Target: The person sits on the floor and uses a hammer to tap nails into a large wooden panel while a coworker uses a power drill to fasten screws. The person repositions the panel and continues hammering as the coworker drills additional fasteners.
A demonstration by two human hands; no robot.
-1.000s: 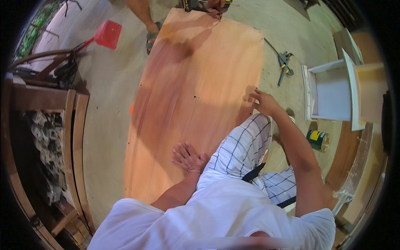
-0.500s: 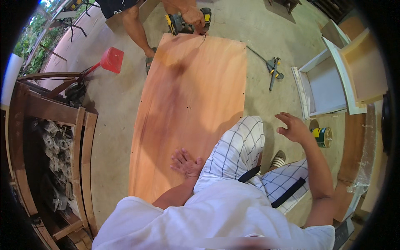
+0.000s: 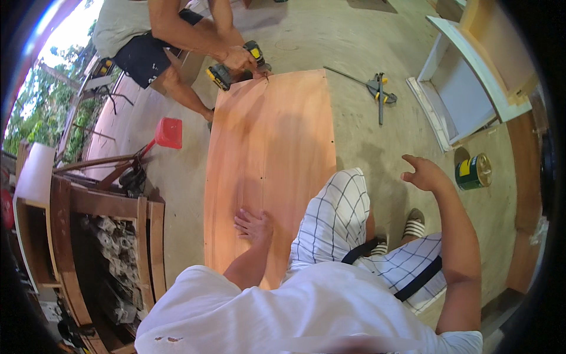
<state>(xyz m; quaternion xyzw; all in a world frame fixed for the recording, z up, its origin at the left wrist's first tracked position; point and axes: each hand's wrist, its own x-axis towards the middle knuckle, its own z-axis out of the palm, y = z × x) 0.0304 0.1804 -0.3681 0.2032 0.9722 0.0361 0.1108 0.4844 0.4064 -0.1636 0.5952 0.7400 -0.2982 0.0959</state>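
Note:
A long reddish-brown wooden panel (image 3: 289, 133) with small dark holes stretches away in front of me. My left hand (image 3: 253, 225) lies flat on its near part, fingers spread. My checked knee (image 3: 333, 206) is over the panel's right edge. Off to the right, my right hand (image 3: 425, 173) hangs in the air above the floor, holding nothing, fingers partly apart. At the panel's far end a co-worker (image 3: 171, 35) bends down with a black-and-yellow cordless drill (image 3: 254, 52), its tip near the panel's edge; the co-worker's other hand is close to that tip.
A bar clamp (image 3: 379, 94) lies on the floor right of the panel. Farther right are a green-and-yellow can (image 3: 473, 171) and a white cabinet frame (image 3: 454, 88). To the left stand a red dustpan (image 3: 169, 133) and a wooden rack (image 3: 150, 248) holding plastic-wrapped pieces.
My view has tilted up, bringing more of the co-worker and the left background into sight. My left hand stays flat on the panel, and my right hand stays raised and free.

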